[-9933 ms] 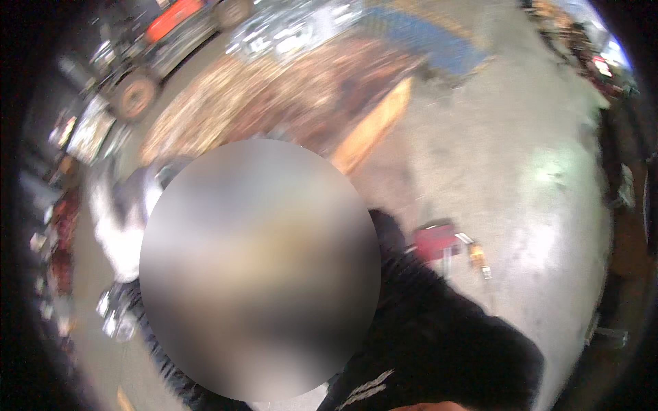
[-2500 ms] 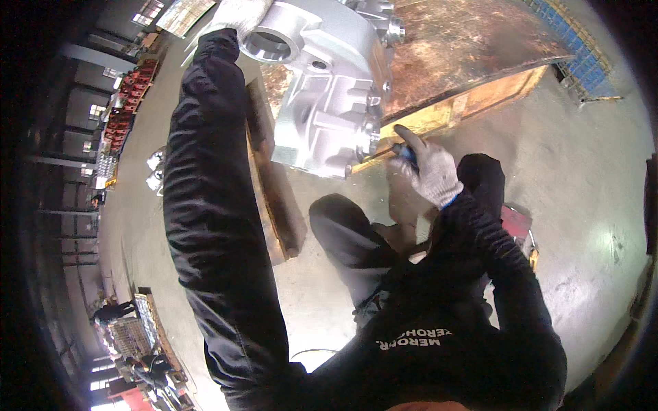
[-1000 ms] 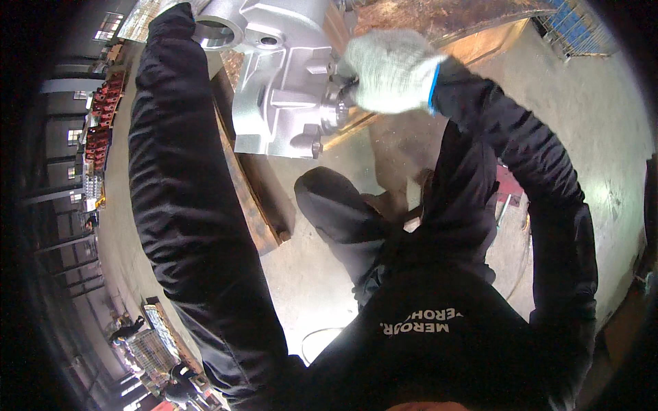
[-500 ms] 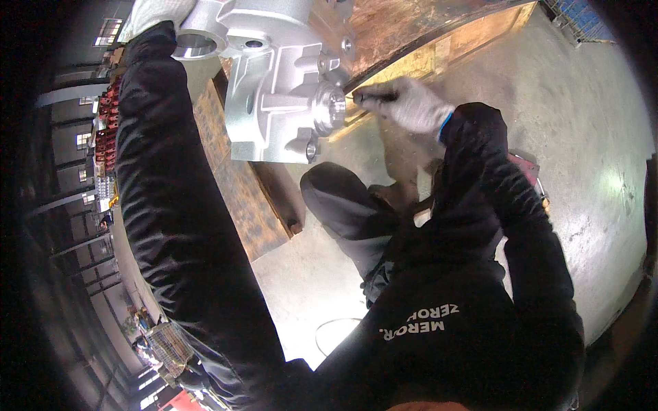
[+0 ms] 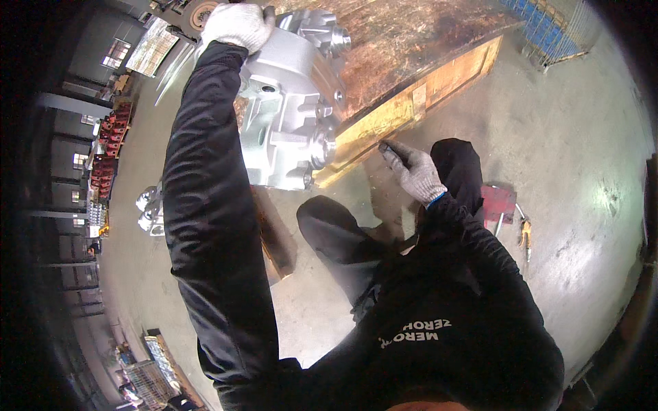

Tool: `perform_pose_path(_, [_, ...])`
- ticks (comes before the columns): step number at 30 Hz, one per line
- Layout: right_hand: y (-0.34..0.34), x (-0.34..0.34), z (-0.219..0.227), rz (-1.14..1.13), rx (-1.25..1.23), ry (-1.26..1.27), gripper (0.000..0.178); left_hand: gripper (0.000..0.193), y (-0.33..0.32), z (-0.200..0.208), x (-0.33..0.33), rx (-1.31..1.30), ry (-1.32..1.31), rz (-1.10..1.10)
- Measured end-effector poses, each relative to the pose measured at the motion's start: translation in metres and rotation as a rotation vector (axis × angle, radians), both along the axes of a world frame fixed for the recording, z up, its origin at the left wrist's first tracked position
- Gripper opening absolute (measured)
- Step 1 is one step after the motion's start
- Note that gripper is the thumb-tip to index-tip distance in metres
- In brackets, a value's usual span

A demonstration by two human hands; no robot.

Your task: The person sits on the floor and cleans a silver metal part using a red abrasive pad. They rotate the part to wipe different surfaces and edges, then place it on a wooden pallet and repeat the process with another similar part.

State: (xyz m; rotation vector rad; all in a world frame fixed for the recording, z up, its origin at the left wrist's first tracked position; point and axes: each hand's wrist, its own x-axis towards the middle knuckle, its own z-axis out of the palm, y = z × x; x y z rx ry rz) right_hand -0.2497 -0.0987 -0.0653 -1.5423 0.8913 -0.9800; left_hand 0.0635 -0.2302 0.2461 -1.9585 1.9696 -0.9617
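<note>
A large silver-grey metal casting (image 5: 277,109) with round bosses and bored holes stands at the edge of a worn wooden bench. My left hand (image 5: 236,26), in a pale knit glove, is curled over its far upper part, fingers partly hidden. Off to the right of the casting, my right hand (image 5: 411,171) hangs in front of the bench's side, in a knit glove with dark, soiled fingertips. Its thumb and fingers are drawn together; whatever they may hold is too small to make out. A machined round boss (image 5: 322,147) faces that hand.
The wooden bench (image 5: 397,41) spreads beyond the casting. A red case (image 5: 498,204) and a yellow-handled tool (image 5: 525,233) lie on the floor at right. A wire cage (image 5: 552,31) stands at the far right. Red parts (image 5: 110,147) line the far left.
The view has shifted, showing more of the bench and casting. My right hand has moved back from the round boss. My left hand is still on the casting.
</note>
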Motion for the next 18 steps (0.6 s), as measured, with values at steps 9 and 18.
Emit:
perform_pose_path(9, [-0.046,0.020,0.043,-0.146,-0.743,0.607,0.030,0.037,0.048,0.008,-0.034,-0.043,-0.022,-0.312])
perform_pose_path(18, [-0.106,0.053,0.036,-0.063,-0.858,0.731,0.031,0.026,0.049,0.009,-0.045,-0.265,0.140,-0.596])
